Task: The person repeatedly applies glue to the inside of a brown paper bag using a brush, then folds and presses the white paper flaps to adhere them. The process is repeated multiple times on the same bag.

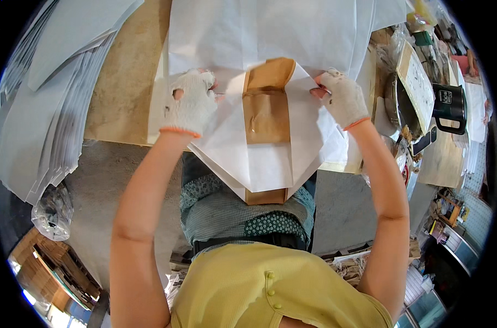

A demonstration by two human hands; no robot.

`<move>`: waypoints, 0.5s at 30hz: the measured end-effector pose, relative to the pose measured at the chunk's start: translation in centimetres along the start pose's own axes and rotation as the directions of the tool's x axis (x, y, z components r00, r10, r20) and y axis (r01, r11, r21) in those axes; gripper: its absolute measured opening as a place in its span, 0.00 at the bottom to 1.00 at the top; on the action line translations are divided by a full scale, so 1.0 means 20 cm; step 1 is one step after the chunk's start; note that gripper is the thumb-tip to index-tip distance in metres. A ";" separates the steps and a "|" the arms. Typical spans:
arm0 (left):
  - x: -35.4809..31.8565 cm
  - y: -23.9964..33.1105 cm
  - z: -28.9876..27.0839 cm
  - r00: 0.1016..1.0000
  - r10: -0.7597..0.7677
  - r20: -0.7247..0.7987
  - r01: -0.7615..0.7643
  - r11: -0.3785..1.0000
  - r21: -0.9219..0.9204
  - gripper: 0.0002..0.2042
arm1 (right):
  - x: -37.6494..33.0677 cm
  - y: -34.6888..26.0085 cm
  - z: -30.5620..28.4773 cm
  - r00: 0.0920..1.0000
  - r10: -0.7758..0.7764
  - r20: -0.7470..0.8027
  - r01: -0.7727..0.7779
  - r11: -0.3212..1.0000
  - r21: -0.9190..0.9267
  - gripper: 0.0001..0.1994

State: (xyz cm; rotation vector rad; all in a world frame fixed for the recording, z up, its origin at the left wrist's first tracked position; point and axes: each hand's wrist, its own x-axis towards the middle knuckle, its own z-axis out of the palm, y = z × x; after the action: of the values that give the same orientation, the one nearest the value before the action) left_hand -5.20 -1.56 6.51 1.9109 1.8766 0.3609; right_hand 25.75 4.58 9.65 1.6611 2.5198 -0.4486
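Observation:
A white paper bag (308,126) with a brown inside lies at the table's near edge, its folded end spread apart toward me. Brown paper (266,117) shows in the middle between the white flaps. My left hand (192,101), in a white knitted glove with bare fingertips, pinches the bag's left side. On the right side, my right hand (341,97), gloved the same way, grips the bag between thumb and fingers. Part of the bag hangs over the edge above my lap. Larger white paper sheets or bags (270,33) lie just beyond it.
A tall stack of folded white paper (51,104) overhangs the table (128,82) at the left. At the right stand a metal pot (399,104) with a board leaning on it, a black mug (449,106) and a phone (424,140). A clear plastic bag (53,213) hangs below the stack.

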 end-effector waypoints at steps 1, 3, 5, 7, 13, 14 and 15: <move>-0.05 0.00 0.03 0.995 0.058 -0.078 -0.057 0.998 0.011 0.16 | -0.02 -0.02 0.03 0.998 -0.042 -0.042 0.037 0.994 -0.105 0.14; -0.17 0.02 0.07 0.984 0.132 -0.121 -0.118 0.986 0.114 0.16 | -0.13 -0.05 0.13 0.989 -0.081 -0.126 0.048 0.969 -0.243 0.18; -0.26 0.01 0.11 0.961 0.228 -0.156 -0.201 0.964 0.172 0.16 | -0.23 -0.06 0.20 0.970 -0.148 -0.192 0.095 0.960 -0.262 0.23; -0.33 -0.04 0.12 0.924 0.339 -0.177 -0.309 0.934 0.179 0.15 | -0.31 -0.02 0.24 0.945 -0.221 -0.242 0.186 0.969 -0.160 0.29; -0.36 0.00 0.06 0.831 0.551 0.075 -0.556 0.822 0.119 0.19 | -0.37 -0.04 0.10 0.924 -0.382 -0.035 0.373 0.916 -0.145 0.31; -0.38 0.02 0.07 0.830 0.550 0.090 -0.558 0.822 0.116 0.18 | -0.38 -0.05 0.08 0.905 -0.424 0.027 0.424 0.899 -0.110 0.31; -0.40 0.04 0.08 0.830 0.548 0.105 -0.558 0.822 0.113 0.18 | -0.37 -0.06 0.04 0.887 -0.461 0.015 0.459 0.878 -0.134 0.29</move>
State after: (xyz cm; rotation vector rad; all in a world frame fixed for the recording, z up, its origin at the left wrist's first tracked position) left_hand -4.16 -9.63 6.37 2.5194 1.2910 0.3366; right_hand 27.59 -2.64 10.90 1.0103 2.8794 -0.2861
